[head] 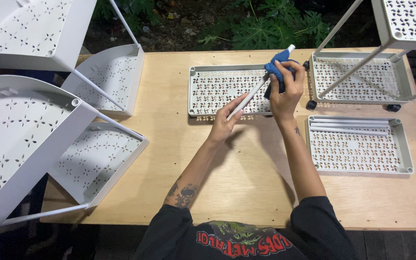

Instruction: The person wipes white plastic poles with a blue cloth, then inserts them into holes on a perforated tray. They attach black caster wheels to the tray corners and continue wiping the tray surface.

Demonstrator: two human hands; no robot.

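The left hand (225, 123) gripped the low end of a thin white pole (261, 84) near the middle of the frame. The right hand (285, 89) squeezed a blue cloth (276, 70) around the pole higher up. Under them lay a white tray with holes (208, 91) on the wooden table (246, 163). Another tray (362, 149) with spare poles sat at the right. White carts (30, 139) crowded the left. The table's near part had open room.
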